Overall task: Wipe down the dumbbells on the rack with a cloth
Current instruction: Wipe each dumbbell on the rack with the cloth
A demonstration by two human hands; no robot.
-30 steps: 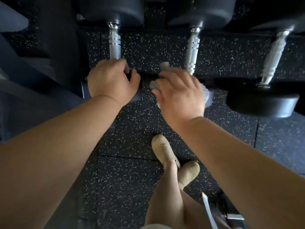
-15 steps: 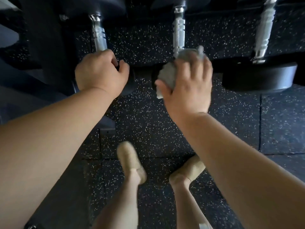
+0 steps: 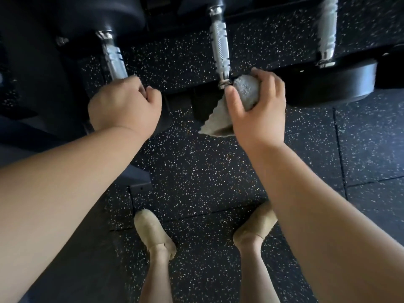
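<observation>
L hand (image 3: 124,106): our fist, clenched around the near end of the left dumbbell (image 3: 114,60), right where its chrome handle runs under our knuckles. Near head of that one is mostly hidden beneath the hand.
R hand (image 3: 256,108): grasping the cloth (image 3: 246,94), fingers curled over the top, thumb on the near side.
Cloth: grey, bunched into a ball in our R palm, one zigzag-edged corner hanging down to the left below the thumb. The bunched part touches the near end of the middle dumbbell (image 3: 219,51), at the collar where handle meets the near head.
Middle dumbbell: knurled chrome handle w/ grooved rings, runs away from us; near head dark, mostly covered by cloth + hand; far head cut off at the top edge.
Right dumbbell (image 3: 326,31): handle blurred, near black round head in plain view just right of our R hand, apart from it.
Rack (image 3: 43,119): dark frame on the left side, a foot of it reaching the floor below our L forearm; details too dark to tell.
Floor (image 3: 196,167): black rubber tiles w/ white specks, seams visible.
Feet (image 3: 153,232): we stand w/ both in tan shoes, apart, toes pointing toward the dumbbells.
</observation>
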